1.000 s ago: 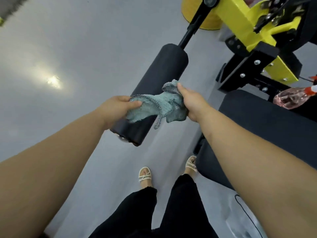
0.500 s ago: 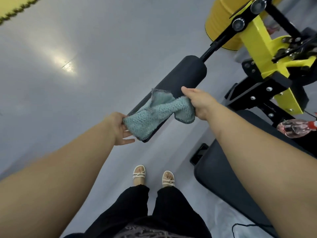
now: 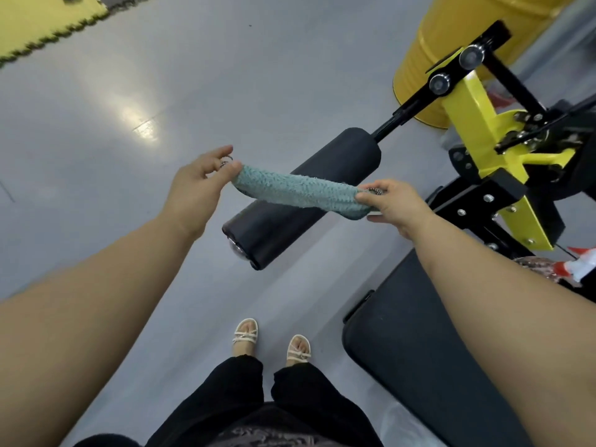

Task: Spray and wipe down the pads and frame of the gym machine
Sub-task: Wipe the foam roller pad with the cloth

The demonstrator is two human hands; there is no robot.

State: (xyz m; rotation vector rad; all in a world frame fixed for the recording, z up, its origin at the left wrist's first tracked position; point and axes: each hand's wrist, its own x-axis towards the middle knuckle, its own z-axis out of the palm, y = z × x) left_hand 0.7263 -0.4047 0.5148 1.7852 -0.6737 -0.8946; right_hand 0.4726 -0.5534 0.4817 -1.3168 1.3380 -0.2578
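Teal cloth (image 3: 296,190) is held stretched over the black roller pad (image 3: 277,230) by the left hand (image 3: 200,182) and right hand (image 3: 393,204).

Grey floor (image 3: 225,75) is seen under everything. A flat black seat pad (image 3: 412,343) is set at lower right, partly covered by the right forearm. The yellow-and-black frame (image 3: 467,104) is seen at upper right, with a yellow drum (image 3: 451,37) behind it. The roller pad is carried on a black bar from the frame and is angled toward lower left, chrome end cap nearest. The cloth is bunched into a narrow band across the roller's top; contact can't be confirmed. One end is pinched by the left hand, its other fingers spread; the other end is gripped by the right hand, fingers curled. A pink spray bottle (image 3: 577,269) is seen at the right edge, near the seat pad's far end, untouched.
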